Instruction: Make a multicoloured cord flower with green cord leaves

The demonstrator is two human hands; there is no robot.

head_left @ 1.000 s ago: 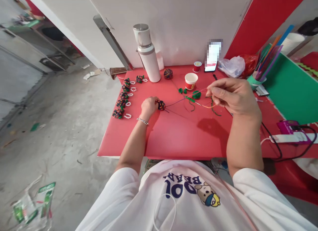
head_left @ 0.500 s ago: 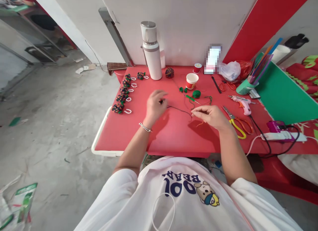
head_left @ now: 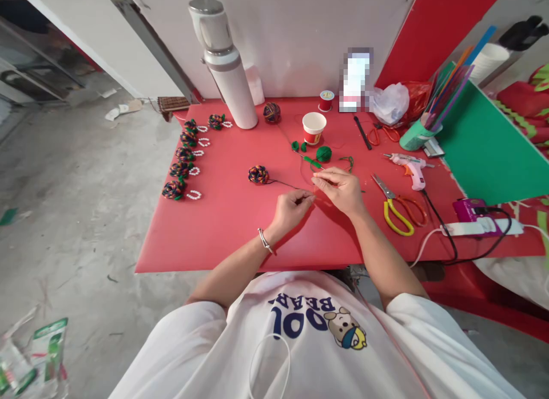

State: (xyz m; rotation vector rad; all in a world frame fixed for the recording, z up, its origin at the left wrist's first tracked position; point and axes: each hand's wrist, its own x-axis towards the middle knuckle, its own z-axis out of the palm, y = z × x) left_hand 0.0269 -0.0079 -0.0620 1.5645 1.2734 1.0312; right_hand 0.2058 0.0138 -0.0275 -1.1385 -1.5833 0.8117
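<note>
A multicoloured crocheted flower (head_left: 258, 175) lies on the red table (head_left: 223, 233), and its dark yarn tail (head_left: 283, 183) runs right to my hands. My left hand (head_left: 292, 211) is closed in a pinch on that yarn tail. Just beside it, my right hand (head_left: 338, 188) pinches too, with a thin strand near its fingertips; the exact hold is too small to make out. Beyond the right hand are a green crochet hook (head_left: 313, 162), a green yarn ball (head_left: 324, 154) and small green leaf pieces (head_left: 299, 146).
Finished-looking flowers with bead loops (head_left: 174, 188) line the left side. A white flask (head_left: 231, 84), paper cup (head_left: 314, 127) and multicoloured yarn ball (head_left: 271, 112) stand at the back. Scissors (head_left: 394, 210), a pink glue gun (head_left: 414, 169) and power strip (head_left: 484, 227) lie right.
My left hand has let go of the flower, leaving it on the table, and moved right and nearer to pinch the yarn. The right hand has moved slightly left. The view has shifted.
</note>
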